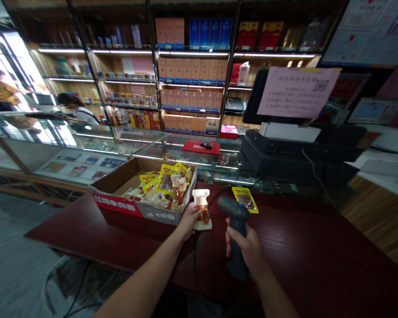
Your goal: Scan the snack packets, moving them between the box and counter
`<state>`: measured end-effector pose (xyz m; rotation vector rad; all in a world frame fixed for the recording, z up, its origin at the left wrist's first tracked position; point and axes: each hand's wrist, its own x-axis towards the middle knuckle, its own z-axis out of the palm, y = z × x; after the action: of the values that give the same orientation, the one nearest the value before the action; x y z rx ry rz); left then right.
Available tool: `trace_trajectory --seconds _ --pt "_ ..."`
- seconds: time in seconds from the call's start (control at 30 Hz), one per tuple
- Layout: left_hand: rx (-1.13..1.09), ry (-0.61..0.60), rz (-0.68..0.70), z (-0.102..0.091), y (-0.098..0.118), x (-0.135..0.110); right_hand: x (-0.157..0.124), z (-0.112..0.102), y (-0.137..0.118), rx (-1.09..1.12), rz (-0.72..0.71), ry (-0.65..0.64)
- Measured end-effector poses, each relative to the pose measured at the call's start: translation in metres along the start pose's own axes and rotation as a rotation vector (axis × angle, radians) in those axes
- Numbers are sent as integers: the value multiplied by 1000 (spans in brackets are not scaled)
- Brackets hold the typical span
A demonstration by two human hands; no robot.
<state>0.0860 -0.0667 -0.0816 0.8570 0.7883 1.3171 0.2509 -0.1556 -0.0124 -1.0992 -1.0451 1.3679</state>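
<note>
My left hand (189,221) is closed on a small clear snack packet (201,208), held upright just right of a cardboard box (119,207). The box sits on the dark red counter (301,247) and holds several yellow and clear snack packets (164,183). My right hand (247,245) grips the handle of a dark barcode scanner (235,212), whose head faces the held packet. One yellow snack packet (245,199) lies flat on the counter just beyond the scanner. The scanner's cable (195,265) hangs down between my arms.
A black cash register with a paper notice (296,90) on its screen stands at the right back. Glass display cases (96,145) run behind the counter, with a red mouse pad and mouse (204,145). Shelves of boxed goods (192,75) fill the wall. People stand at far left.
</note>
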Motion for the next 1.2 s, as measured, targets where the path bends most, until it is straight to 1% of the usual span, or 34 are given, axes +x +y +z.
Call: trace_trajectory --seconds 0.07,0.13,0.23,0.33,0.47,0.6,0.7,0.77,0.83,0.9,0.97,1.07,1.2 --pt "-31 17 5 0 -1 1 0 -4 -3 -1 -2 19" --pt "-47 26 -7 3 -2 2 -1 -12 -6 -4 -14 43" --pt "-30 -21 -36 18 -2 7 -2 -32 -11 -13 -40 103" --pt "9 -76 -22 46 -7 18 -5 -56 -17 -3 -68 207" --pt "-13 -152 -31 92 -24 45 -12 -82 -25 45 -96 331" --pt "-13 -160 -53 131 -41 78 -19 -96 -31 57 -119 384" --pt "86 -146 -66 147 -51 98 -22 -102 -34 57 -117 401" --pt "254 -114 -72 150 -55 108 -22 -103 -35 58 -108 401" --pt "501 -79 -52 148 -59 114 -22 -102 -36 59 -102 390" --pt "745 -58 2 142 -60 116 -22 -101 -37 62 -97 376" --pt "922 -51 69 136 -59 115 -20 -100 -37 67 -93 368" --pt "1045 -33 115 132 -55 109 -17 -99 -36 59 -91 365" --pt "1040 -24 124 132 -47 97 -13 -96 -32 38 -75 368"
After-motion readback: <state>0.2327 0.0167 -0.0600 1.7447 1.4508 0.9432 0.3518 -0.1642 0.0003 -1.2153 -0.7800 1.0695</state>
